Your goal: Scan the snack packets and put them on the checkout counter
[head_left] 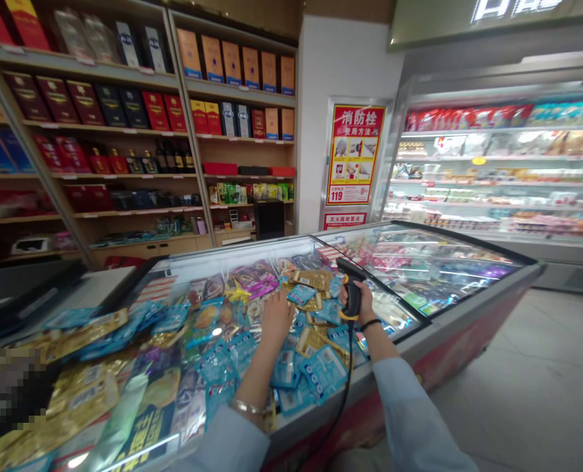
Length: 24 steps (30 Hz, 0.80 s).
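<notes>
The right hand (365, 303) clasps a barcode scanner (353, 296). Mid-frame, the left hand (277, 320) bends loosely, any hold unclear; foil pouches (323, 372) lie unstacked.

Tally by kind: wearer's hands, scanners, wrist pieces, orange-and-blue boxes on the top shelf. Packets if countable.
Hands: 2 (left hand, right hand)
Scanner: 1
Silvery bracelet: 1
Dark wristband: 1
Orange-and-blue boxes: 6
Total: 11
Blue packets and gold packets overlap too much to count.

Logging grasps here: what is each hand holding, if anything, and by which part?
The right hand holds the scanner by its handle; whether the left hand, over the packets, grips anything cannot be told.
</notes>
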Tool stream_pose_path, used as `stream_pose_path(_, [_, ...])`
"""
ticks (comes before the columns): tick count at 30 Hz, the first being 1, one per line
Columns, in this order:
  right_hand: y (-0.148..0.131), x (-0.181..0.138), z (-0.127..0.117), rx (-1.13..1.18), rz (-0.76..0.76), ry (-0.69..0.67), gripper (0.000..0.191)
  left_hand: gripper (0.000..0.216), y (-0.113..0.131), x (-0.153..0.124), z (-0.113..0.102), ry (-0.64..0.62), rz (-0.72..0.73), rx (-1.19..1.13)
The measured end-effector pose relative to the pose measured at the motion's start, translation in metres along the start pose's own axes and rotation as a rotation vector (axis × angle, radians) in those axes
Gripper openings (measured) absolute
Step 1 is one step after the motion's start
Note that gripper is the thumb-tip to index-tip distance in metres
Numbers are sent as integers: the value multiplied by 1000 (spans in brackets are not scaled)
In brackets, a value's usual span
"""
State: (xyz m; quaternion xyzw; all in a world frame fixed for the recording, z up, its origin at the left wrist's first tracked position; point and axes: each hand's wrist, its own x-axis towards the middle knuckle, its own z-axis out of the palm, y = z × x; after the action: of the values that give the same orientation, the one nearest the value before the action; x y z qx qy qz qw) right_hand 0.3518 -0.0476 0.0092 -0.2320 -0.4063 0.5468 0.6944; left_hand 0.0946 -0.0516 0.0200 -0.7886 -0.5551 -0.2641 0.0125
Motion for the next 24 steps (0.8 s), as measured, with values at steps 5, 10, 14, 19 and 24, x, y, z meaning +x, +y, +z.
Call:
stream_pose_path(5, [-9,-6,-4,57,-49,4,27,45,-3,-3,18,-8,149,-3])
stream_pose_path(10, [-9,-9,-4,58,-34,-26,26,40,-5,-4,23,-45,213,29])
stream_pose_path(14, [-6,-8,-6,35,-14,-22,27,38,-5,-6,21,-108,184,25])
stream_pose_path(19, [-6,-7,-7,14,14,-17,30,37,-1,-10,12,-153,135,30])
stream_pose_path(24, [-5,-7,-8,4,30,-10,31,33,4,-12,-3,-126,51,107])
